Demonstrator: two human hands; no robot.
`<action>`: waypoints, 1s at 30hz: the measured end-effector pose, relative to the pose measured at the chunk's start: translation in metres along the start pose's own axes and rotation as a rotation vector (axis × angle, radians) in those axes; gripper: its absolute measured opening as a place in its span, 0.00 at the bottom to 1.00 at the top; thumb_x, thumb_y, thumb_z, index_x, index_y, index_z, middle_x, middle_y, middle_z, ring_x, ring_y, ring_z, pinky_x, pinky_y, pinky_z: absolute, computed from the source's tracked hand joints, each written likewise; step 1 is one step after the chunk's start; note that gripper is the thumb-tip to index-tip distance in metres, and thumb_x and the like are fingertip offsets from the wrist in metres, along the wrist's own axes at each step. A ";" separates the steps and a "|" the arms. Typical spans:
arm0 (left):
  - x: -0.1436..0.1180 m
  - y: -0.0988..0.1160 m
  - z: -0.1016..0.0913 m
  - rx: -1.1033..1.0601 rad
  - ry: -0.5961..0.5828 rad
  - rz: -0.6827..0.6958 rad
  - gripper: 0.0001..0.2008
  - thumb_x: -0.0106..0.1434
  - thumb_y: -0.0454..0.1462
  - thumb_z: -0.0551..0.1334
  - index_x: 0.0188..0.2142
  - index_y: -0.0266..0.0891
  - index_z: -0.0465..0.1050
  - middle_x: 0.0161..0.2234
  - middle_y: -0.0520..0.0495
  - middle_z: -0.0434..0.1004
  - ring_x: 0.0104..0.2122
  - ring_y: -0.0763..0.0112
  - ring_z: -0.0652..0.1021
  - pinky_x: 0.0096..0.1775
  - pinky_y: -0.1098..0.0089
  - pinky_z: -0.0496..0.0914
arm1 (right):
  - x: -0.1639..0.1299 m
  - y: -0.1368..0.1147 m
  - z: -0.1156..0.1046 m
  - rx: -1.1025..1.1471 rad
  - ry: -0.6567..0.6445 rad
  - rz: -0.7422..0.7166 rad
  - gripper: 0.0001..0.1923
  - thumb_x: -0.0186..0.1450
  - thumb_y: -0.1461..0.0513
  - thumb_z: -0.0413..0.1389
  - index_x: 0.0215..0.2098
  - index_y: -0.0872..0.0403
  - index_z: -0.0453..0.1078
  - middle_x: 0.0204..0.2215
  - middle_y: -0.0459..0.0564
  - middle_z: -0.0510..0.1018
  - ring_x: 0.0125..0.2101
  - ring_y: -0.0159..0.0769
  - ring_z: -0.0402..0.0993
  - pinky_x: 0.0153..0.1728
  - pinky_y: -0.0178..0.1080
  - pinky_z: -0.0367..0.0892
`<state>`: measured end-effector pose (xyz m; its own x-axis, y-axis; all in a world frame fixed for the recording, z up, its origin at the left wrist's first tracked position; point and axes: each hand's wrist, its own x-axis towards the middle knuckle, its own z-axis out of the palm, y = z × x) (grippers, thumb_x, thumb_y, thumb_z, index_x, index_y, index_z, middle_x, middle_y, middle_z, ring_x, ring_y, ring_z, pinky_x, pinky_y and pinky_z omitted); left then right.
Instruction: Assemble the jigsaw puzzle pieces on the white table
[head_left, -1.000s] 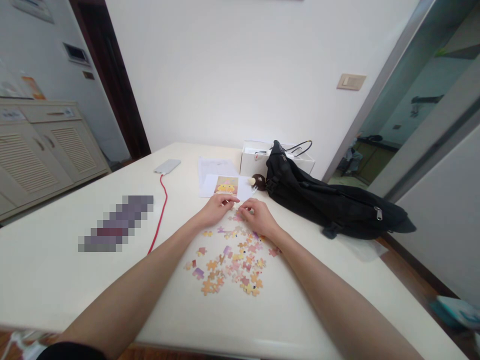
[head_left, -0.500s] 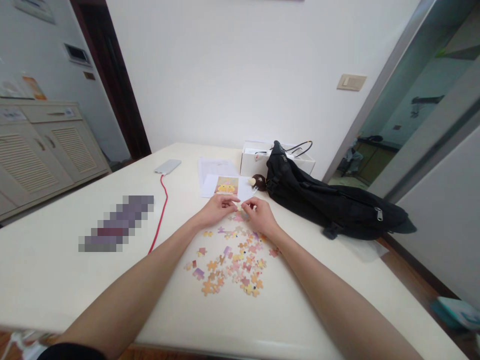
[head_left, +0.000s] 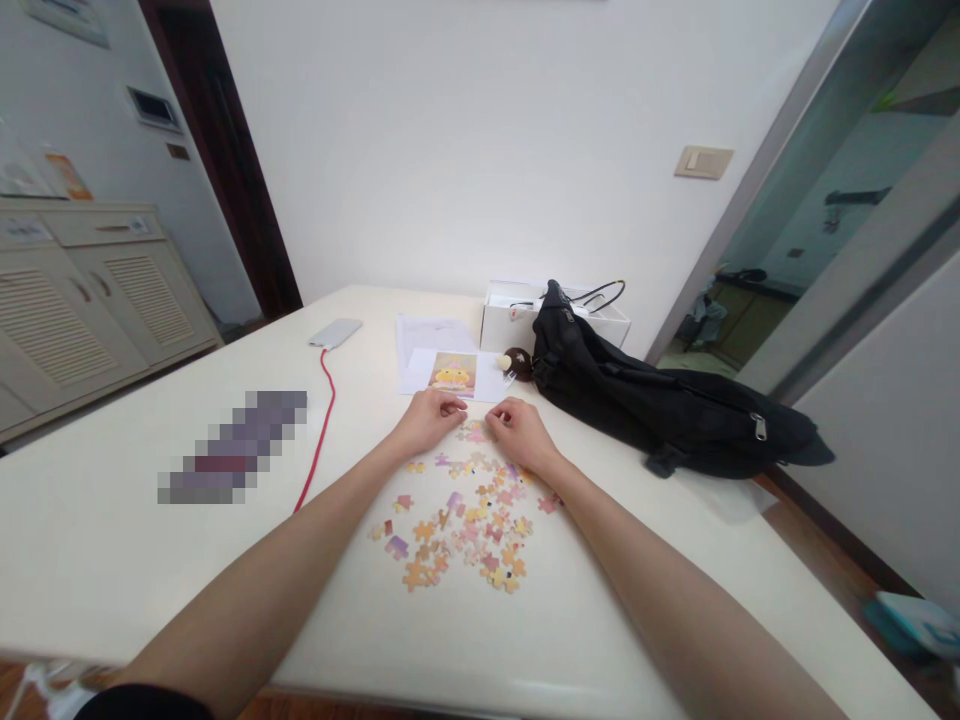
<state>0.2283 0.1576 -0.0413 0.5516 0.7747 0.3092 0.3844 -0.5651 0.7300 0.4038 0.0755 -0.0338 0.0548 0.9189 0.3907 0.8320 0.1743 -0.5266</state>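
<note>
My left hand (head_left: 433, 421) is at the far end of scattered puzzle pieces (head_left: 480, 510), its fingers curled in toward the thumb. Opposite it, my right hand (head_left: 523, 430) has thumb and forefinger pinched together. Anything held at either set of fingertips is too small or hidden to make out. Between and just below the hands lies a small cluster of pink and yellow puzzle pieces (head_left: 472, 432), flat on the table. Beyond my left hand, a picture card (head_left: 453, 374) with a yellow figure rests on white paper.
A black bag (head_left: 652, 410) lies along the right side of the white table (head_left: 360, 640), with a white box (head_left: 506, 318) behind it. At left are a power bank (head_left: 335, 333) with a red cable (head_left: 324, 440) and a pixelated object (head_left: 236, 450).
My hands have drawn apart; the left moved slightly left and the right a little right. The small cluster between them now shows more fully.
</note>
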 end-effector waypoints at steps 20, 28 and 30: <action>-0.002 0.004 -0.006 0.097 -0.047 -0.077 0.08 0.52 0.31 0.62 0.30 0.35 0.80 0.27 0.48 0.79 0.28 0.68 0.77 0.32 0.72 0.68 | -0.001 0.002 0.001 -0.056 -0.028 -0.042 0.09 0.61 0.66 0.54 0.27 0.57 0.75 0.30 0.51 0.78 0.32 0.35 0.68 0.36 0.36 0.59; -0.003 0.003 -0.011 0.112 -0.134 -0.009 0.09 0.54 0.33 0.60 0.30 0.35 0.81 0.27 0.49 0.79 0.27 0.70 0.76 0.29 0.73 0.65 | -0.001 0.001 0.000 -0.056 -0.036 -0.040 0.08 0.61 0.66 0.54 0.26 0.58 0.74 0.30 0.51 0.77 0.32 0.35 0.68 0.36 0.36 0.59; -0.002 0.002 -0.012 0.157 -0.109 0.008 0.09 0.54 0.33 0.61 0.31 0.35 0.81 0.28 0.49 0.80 0.28 0.69 0.76 0.30 0.72 0.65 | -0.001 0.001 0.000 -0.051 -0.037 -0.043 0.08 0.61 0.66 0.54 0.26 0.57 0.74 0.30 0.51 0.77 0.32 0.35 0.68 0.36 0.35 0.60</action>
<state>0.2194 0.1578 -0.0331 0.6289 0.7395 0.2403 0.4856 -0.6149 0.6214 0.4045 0.0748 -0.0349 -0.0009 0.9236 0.3834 0.8603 0.1961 -0.4705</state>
